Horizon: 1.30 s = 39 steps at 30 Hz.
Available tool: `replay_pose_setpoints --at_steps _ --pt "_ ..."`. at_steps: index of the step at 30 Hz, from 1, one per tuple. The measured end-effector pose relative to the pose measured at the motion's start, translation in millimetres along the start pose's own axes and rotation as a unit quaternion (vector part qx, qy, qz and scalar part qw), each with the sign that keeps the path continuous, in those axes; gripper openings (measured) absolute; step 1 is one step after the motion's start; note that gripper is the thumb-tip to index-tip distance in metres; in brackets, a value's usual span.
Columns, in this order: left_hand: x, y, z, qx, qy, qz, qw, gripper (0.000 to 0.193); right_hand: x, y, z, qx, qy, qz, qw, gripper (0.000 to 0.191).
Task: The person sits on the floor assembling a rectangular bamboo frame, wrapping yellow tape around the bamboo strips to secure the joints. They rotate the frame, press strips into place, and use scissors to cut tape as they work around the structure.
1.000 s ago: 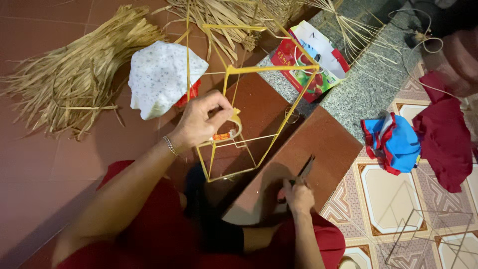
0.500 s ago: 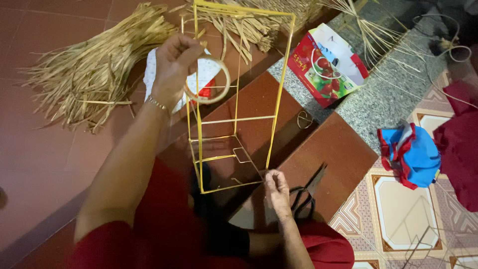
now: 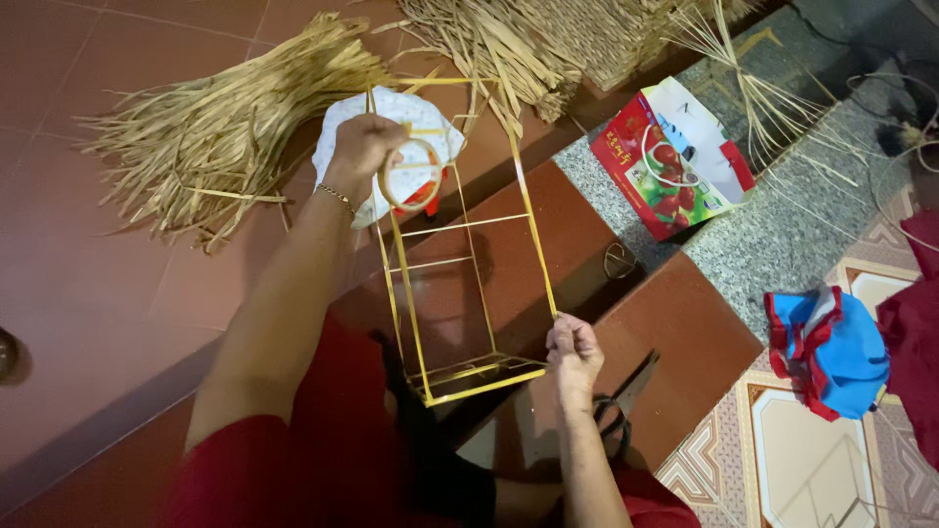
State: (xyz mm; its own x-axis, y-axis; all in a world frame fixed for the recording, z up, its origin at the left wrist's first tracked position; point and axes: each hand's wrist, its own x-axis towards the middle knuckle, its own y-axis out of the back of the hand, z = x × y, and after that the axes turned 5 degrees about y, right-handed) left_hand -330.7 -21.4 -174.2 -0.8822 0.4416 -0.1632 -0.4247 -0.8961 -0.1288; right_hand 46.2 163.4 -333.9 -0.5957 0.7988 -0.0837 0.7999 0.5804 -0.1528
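A tall box-shaped frame of thin yellow sticks point(image 3: 460, 235) stretches away from me over the red step. My left hand point(image 3: 360, 147) grips its far left upright and also holds a roll of clear tape point(image 3: 411, 176). My right hand point(image 3: 572, 352) pinches the frame's near right upright close to the bottom corner. Black scissors point(image 3: 626, 406) lie on the step just beside my right hand, partly hidden by it.
Bundles of dry straw point(image 3: 225, 127) lie on the red floor at the left and back. A white spotted cloth point(image 3: 391, 117) sits behind the frame. A red and white bag point(image 3: 675, 161) rests on the grey stone ledge; a blue and red cloth point(image 3: 831, 352) lies at the right.
My left hand has carried the tape roll up and outward along the frame. The frame now lies stretched out lengthwise. My right hand has left the scissors and taken the frame's near upright.
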Motion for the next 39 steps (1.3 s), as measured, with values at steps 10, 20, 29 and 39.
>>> replay_pose_setpoints --at_steps 10,20,29,39 --pt "-46.9 35.9 31.8 -0.099 0.002 0.001 0.995 0.01 -3.0 -22.8 0.7 -0.034 0.001 -0.005 0.999 0.014" --pt "-180.6 -30.2 20.6 0.19 -0.038 -0.236 0.952 0.018 -42.4 -69.2 -109.0 -0.246 0.263 -0.078 0.93 0.02" --pt "-228.5 -55.9 5.2 0.235 -0.26 -0.295 0.889 0.016 -77.2 -91.5 -164.1 -0.197 0.273 -0.127 0.933 0.013" --pt "-229.5 -29.3 17.7 0.359 -0.113 -0.303 0.875 0.058 -39.2 -83.5 -153.4 -0.276 0.354 -0.085 0.89 0.008"
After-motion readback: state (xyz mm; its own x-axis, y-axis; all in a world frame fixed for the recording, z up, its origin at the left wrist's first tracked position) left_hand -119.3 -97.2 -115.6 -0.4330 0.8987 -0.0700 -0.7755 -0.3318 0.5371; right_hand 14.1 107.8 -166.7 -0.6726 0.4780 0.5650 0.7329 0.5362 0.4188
